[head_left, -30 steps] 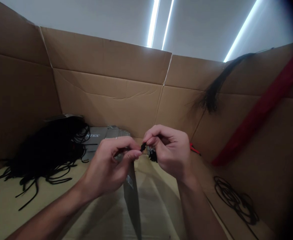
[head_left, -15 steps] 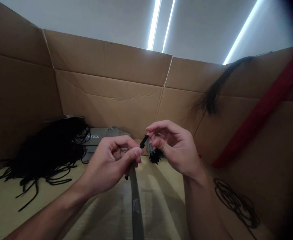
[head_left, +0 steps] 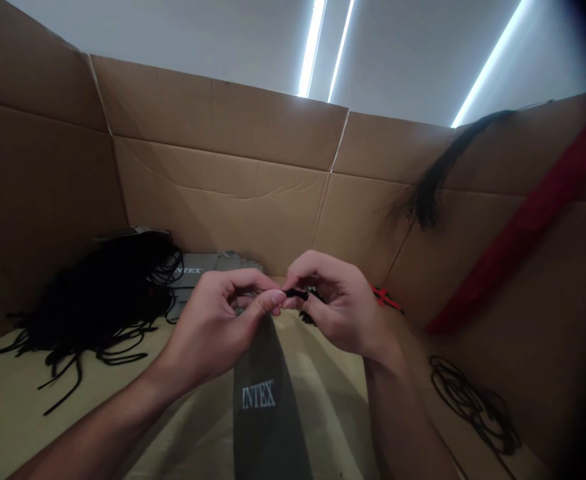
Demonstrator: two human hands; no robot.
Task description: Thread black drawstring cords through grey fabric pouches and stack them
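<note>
My left hand (head_left: 215, 327) and my right hand (head_left: 337, 303) meet at the fingertips, pinching a small black piece (head_left: 297, 293) between them. A grey strap printed INTEX (head_left: 267, 407) hangs down from my left hand, its upper end hidden by the fingers. Under my right hand's fingers, a tuft of black cord ends (head_left: 309, 316) shows, partly hidden. I cannot tell which hand has the firmer hold on the black piece.
A heap of black cords (head_left: 97, 300) lies on the beige surface (head_left: 33, 387) at left, beside a stack of grey printed straps (head_left: 195, 277). A coil of black cord (head_left: 473, 407) lies at right. Cardboard walls (head_left: 213, 200) surround everything, with a red band (head_left: 517, 227) and black tassel (head_left: 425, 200) against the right side.
My hands have come closer together. The black piece has turned from upright to nearly level, and the strap now hangs with its printed face showing.
</note>
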